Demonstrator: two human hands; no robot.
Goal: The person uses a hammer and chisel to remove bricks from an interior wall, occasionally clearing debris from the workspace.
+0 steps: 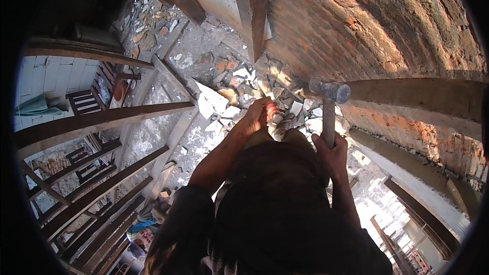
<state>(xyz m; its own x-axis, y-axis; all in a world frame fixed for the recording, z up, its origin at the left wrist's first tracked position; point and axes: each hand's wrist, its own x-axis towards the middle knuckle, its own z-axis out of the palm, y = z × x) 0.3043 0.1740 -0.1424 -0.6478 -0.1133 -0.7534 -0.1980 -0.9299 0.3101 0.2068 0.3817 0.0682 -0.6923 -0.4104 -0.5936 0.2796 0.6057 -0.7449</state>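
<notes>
My right hand [334, 154] is closed round the handle of a club hammer [329, 117]. Its heavy grey metal head points up and away from me, in front of the brick wall. Low in front of my body, my left hand [253, 117] is closed on what looks like a chisel with a red grip [271, 110]. Most of that tool is hidden by my fingers. Broken white tile pieces [210, 99] and other rubble lie on the floor just beyond my left hand. Hammer and chisel are apart.
A rough brick wall [351, 25] with patches of mortar rises at the right, crossed by a wooden beam [417, 99]. Wooden posts [257, 15] stand ahead. Several dark timber rails [107, 122] run along the left, with more rubble [153, 25] at the far left.
</notes>
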